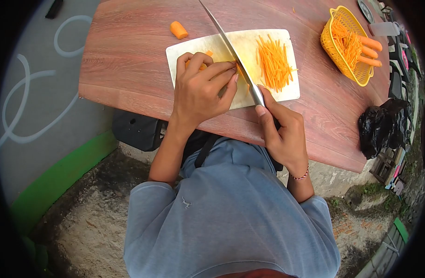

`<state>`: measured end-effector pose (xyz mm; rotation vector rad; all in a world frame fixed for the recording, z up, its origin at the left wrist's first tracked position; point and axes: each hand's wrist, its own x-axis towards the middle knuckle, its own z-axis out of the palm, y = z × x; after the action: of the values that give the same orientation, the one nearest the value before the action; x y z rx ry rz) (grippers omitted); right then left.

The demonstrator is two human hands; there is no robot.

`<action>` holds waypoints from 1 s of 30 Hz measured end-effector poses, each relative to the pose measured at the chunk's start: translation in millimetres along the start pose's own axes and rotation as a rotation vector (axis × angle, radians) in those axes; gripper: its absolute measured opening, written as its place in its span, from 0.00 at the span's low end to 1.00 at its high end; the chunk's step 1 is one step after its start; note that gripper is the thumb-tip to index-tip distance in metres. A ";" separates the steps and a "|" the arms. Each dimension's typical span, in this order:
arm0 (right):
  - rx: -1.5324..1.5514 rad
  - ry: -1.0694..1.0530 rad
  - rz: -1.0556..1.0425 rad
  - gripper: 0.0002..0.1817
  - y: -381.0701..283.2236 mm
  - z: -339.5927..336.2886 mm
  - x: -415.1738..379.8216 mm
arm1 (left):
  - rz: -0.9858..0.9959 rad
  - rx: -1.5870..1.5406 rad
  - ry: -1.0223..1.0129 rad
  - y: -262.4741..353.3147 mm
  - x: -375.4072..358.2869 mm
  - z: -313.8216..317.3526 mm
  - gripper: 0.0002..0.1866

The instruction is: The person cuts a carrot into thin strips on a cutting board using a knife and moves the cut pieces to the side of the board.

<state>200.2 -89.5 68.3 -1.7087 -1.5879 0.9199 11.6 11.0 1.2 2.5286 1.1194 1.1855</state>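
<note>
A kitchen knife (231, 46) is in my right hand (285, 132), its fingers wrapped round the handle and the thumb near the blade's base. The blade slants up and left across a white cutting board (286, 41). My left hand (201, 88) has its fingers curled on the board, the tips pressed on a carrot piece (239, 69) beside the blade and mostly hidden by fingers and knife. More carrot pieces (203, 66) show partly behind the left knuckles. To the right of the blade lies a pile of carrot strips (274, 64).
A carrot chunk (178, 30) lies on the wooden table (133, 60) past the board. At the right stands a yellow basket (338, 60) with carrot strips and whole carrots (370, 44), near a clear plastic container (385, 29). A black plastic bag (381, 127) hangs by the right edge.
</note>
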 end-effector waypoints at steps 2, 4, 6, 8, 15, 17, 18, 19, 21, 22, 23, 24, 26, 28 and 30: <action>-0.036 -0.016 -0.013 0.21 -1.1 0.2 1.0 | -0.005 0.009 -0.009 3.0 2.6 -3.5 0.04; -0.024 -0.007 -0.014 0.21 -1.5 2.9 4.8 | -0.005 0.016 -0.022 4.5 3.6 -5.1 0.05; -0.014 0.009 -0.015 0.20 -0.5 5.2 11.9 | -0.003 0.027 -0.018 5.0 4.0 -4.8 0.05; 0.062 0.020 0.015 0.20 2.3 6.3 20.8 | -0.001 0.025 -0.017 5.0 3.5 -4.1 0.05; 0.145 -0.014 0.133 0.21 17.9 -5.1 17.7 | 0.016 0.046 -0.007 6.3 3.3 -4.9 0.06; 0.202 0.061 0.158 0.22 20.4 -6.9 14.7 | 0.016 0.041 -0.007 6.6 3.1 -4.9 0.05; 0.156 0.008 0.145 0.24 23.3 -10.6 12.7 | 0.019 0.034 -0.009 6.5 3.5 -4.6 0.05; 0.159 0.012 0.147 0.24 21.9 -9.9 10.9 | 0.022 0.033 -0.011 5.1 2.9 -3.0 0.05; 0.245 0.010 0.138 0.24 15.4 -6.9 7.2 | 0.031 0.020 0.029 1.2 0.3 0.1 0.07; 0.248 0.013 0.137 0.24 12.1 -5.1 5.5 | 0.035 0.022 0.027 1.1 0.5 -0.9 0.07; 0.273 0.001 0.146 0.23 8.6 -3.1 3.9 | 0.011 0.000 0.060 1.3 0.7 -2.4 0.07; 0.298 -0.012 0.154 0.23 5.9 -0.9 3.0 | -0.014 -0.022 0.093 1.5 0.8 -4.0 0.08; 0.282 -0.026 0.139 0.23 7.6 7.4 0.9 | -0.040 -0.035 0.121 2.1 0.4 -6.4 0.08; 0.227 -0.032 0.094 0.22 12.5 15.1 -0.1 | -0.066 -0.049 0.146 2.8 -0.3 -9.4 0.09; 0.266 0.009 0.118 0.22 13.7 13.0 0.8 | -0.123 -0.032 0.175 1.8 -1.2 -14.3 0.11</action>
<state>197.2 -90.1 49.6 -1.6274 -1.3038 1.1257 2.0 6.3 10.9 2.3314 1.2633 1.4013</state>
